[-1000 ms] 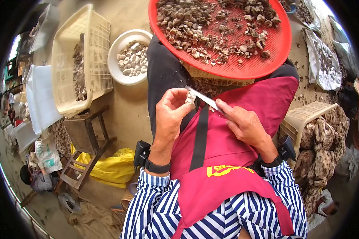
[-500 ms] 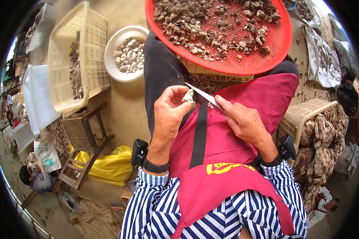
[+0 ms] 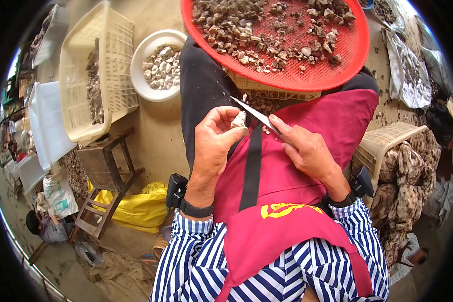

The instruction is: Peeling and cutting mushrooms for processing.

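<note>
Over my lap, my left hand point(image 3: 211, 148) pinches a small whitish lump point(image 3: 239, 120) between thumb and fingers. My right hand point(image 3: 311, 153) is closed around the handle end of a knife point(image 3: 255, 112). Its pointed blade slants up and left, just past the lump; I cannot tell whether they touch. A pale chip point(image 3: 244, 97) shows beyond the blade, and a few bits lie on the maroon apron point(image 3: 307, 121). Beyond my hands, a round red mesh tray point(image 3: 344, 73) holds many rough brown-grey lumps. At the left stands a white basin point(image 3: 138, 83) with pale, cleaner-looking pieces.
A cream plastic basket point(image 3: 119, 80) of dark pieces stands left of the basin, near a wooden chair point(image 3: 98, 168) and a yellow sack point(image 3: 143, 211). At the right, another basket point(image 3: 382, 146) adjoins large brown lumps point(image 3: 405, 186). Another person point(image 3: 50, 226) is at far left.
The knife and my right hand have shifted slightly left, and the blade tip sits nearer the lump. A pale chip now shows beyond the blade. My left hand keeps its pinch.
</note>
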{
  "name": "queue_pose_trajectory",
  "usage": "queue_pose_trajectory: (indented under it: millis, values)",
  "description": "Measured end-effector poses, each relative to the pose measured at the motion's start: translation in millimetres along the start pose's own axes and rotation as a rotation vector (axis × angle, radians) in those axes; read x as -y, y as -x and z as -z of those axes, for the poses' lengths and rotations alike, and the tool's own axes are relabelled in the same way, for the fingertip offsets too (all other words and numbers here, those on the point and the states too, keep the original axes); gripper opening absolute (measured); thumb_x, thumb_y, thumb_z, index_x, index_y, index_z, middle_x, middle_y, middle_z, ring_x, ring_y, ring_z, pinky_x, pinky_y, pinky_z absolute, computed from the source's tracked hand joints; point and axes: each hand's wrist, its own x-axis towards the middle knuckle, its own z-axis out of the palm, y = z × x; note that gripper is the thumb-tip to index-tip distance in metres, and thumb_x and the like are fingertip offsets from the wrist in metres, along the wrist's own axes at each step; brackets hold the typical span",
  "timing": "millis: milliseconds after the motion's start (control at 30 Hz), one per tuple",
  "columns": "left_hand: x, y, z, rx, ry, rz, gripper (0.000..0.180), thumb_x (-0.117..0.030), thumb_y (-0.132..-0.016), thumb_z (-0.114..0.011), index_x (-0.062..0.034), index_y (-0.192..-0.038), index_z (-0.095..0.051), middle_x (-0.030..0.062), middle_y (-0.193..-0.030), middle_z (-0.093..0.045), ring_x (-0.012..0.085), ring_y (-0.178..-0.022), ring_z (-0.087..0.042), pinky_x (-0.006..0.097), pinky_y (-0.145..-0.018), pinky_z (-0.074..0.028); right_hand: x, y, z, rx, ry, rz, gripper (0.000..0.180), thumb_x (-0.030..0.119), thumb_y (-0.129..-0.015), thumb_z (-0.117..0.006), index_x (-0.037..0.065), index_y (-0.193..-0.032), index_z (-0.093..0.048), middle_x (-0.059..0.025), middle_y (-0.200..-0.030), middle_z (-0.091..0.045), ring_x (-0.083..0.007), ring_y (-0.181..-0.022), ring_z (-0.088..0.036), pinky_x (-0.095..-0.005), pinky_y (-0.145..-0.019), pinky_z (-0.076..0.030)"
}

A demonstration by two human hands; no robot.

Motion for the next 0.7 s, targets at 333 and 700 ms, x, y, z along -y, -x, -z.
queue_pose_trajectory:
  millis: [333, 700]
  values:
    - [1, -2, 0, 0.027, -0.005, -0.026, 0.034, 0.009, -0.073, -0.066, 0.0005, -0.103, -0.053, 0.0122, -0.103, -0.061, 0.0149, -0.089, -0.061, 0.025, -0.077, -0.051, -8, 3, 15, 0.283, -0.356, 0.024, 0.06, 0.004, -0.076, -0.055, 0.006, -0.133, -0.04, -0.0181, -0.108, -0.057, -0.0325, -0.095, -0.058, -0.0377, -0.082, -0.046]
    - [-1, 1, -3, 0.052, 0.061, 0.046, 0.035, 0.01, -0.072, -0.066, 0.0014, -0.103, -0.053, 0.0113, -0.1, -0.061, 0.0146, -0.088, -0.06, 0.025, -0.078, -0.051, 0, 4, 2, 0.033, -0.184, -0.02, 0.059, 0.005, -0.077, -0.057, 0.007, -0.133, -0.041, -0.0178, -0.104, -0.059, -0.0323, -0.09, -0.059, -0.0385, -0.076, -0.047]
